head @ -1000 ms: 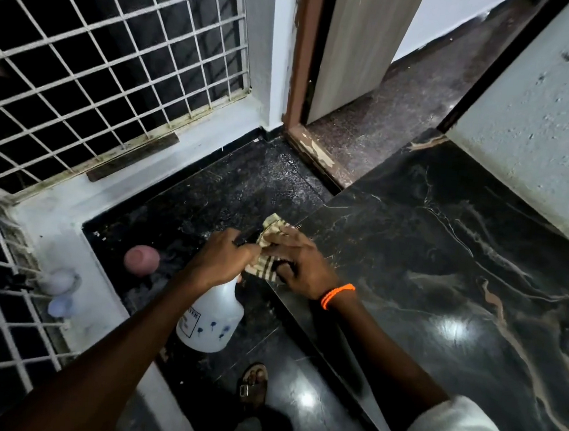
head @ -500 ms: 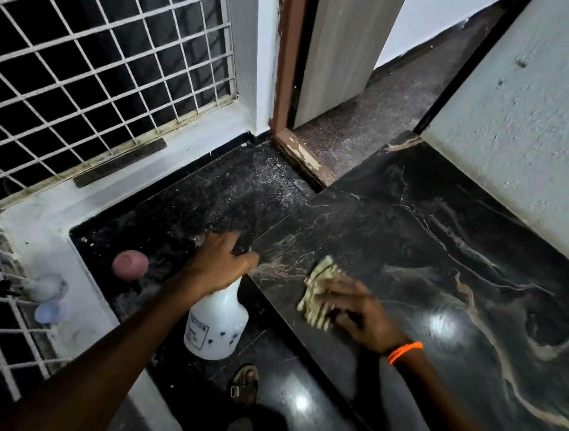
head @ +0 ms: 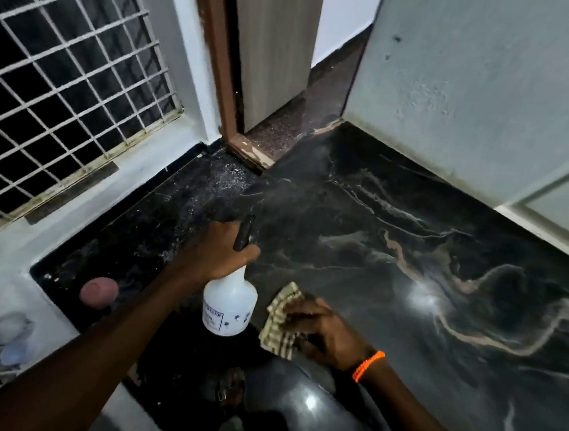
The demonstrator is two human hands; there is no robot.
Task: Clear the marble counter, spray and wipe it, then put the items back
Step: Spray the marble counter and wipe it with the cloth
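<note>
a white spray bottle (head: 229, 305) with a dark nozzle is gripped at the neck by the left hand (head: 219, 254), held above the marble counter's (head: 411, 247) near-left edge; a checked cloth (head: 280, 321) is bunched under the right hand's (head: 326, 336) curled fingers at that edge.

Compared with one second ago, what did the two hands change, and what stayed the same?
The right hand slid the cloth from the counter edge by the bottle toward the person, along the near edge. The left hand raised the spray bottle and now aims its nozzle over the marble. Unchanged: each hand holds the same thing, and the pink ball lies in place on the floor.
</note>
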